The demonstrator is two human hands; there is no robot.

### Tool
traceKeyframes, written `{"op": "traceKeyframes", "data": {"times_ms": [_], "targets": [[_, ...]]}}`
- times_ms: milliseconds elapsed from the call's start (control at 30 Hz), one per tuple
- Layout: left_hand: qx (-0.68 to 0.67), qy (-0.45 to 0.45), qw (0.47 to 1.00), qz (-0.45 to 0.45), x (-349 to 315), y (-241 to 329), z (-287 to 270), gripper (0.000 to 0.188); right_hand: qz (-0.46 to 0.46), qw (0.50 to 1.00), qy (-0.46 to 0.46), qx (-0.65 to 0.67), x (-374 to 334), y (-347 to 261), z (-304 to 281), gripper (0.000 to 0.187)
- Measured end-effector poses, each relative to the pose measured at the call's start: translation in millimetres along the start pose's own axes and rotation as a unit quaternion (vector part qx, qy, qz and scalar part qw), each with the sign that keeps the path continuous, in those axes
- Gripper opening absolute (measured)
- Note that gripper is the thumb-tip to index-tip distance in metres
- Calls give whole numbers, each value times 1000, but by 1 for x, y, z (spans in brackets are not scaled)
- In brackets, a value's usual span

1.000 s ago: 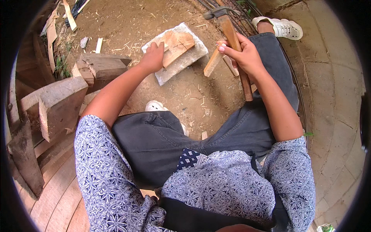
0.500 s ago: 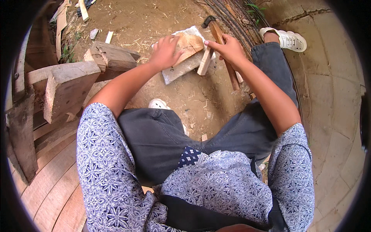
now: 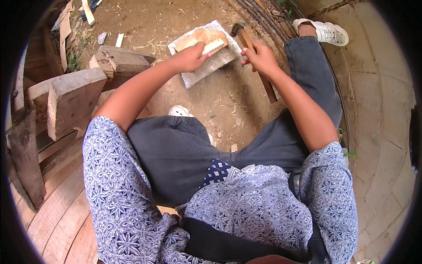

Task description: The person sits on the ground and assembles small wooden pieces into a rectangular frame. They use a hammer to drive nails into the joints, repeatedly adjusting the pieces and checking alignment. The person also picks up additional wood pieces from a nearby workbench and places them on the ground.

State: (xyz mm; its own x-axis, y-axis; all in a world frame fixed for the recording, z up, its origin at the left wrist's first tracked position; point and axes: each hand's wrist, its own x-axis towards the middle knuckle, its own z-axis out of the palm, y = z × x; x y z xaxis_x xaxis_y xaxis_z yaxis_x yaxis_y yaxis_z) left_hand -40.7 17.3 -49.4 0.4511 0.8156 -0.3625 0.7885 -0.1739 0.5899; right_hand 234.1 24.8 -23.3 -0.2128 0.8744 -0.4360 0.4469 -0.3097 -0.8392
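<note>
My left hand (image 3: 192,58) is closed around a short pale wood stick (image 3: 213,46), which slants up to the right. It is held over a light wood block (image 3: 215,36) resting on a whitish stone slab (image 3: 193,79). To the right of the slab, my right hand (image 3: 260,58) curls around the wooden handle of a hammer (image 3: 269,90). Its dark metal head points up and away from me, and the handle's lower end comes out below the hand. The right thumb and fingertips stick out toward the slab, with nothing visible between them.
Rough timber pieces (image 3: 79,97) stand at the left above curved planks (image 3: 61,220). Thin dark rods (image 3: 263,22) lie at the upper right beside a pale curved wall (image 3: 373,110). Wood shavings and a small stone (image 3: 102,38) are scattered on the dirt ground.
The wood stick has passed from beside my right hand into my left hand. My left fingers, spread over the block before, have closed. The right hand stays by the hammer.
</note>
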Motion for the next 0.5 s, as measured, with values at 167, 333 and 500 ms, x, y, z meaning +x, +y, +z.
{"op": "traceKeyframes", "data": {"times_ms": [167,333,500], "targets": [[122,79,987,66,4,3,33,41,58,997,-49,-11,-19,1,-2,30],[146,108,981,73,16,9,38,38,48,998,-29,-6,-28,8,-3,29],[116,210,970,26,49,-3,30,35,39,999,17,19,-26,5,-7,29]]}}
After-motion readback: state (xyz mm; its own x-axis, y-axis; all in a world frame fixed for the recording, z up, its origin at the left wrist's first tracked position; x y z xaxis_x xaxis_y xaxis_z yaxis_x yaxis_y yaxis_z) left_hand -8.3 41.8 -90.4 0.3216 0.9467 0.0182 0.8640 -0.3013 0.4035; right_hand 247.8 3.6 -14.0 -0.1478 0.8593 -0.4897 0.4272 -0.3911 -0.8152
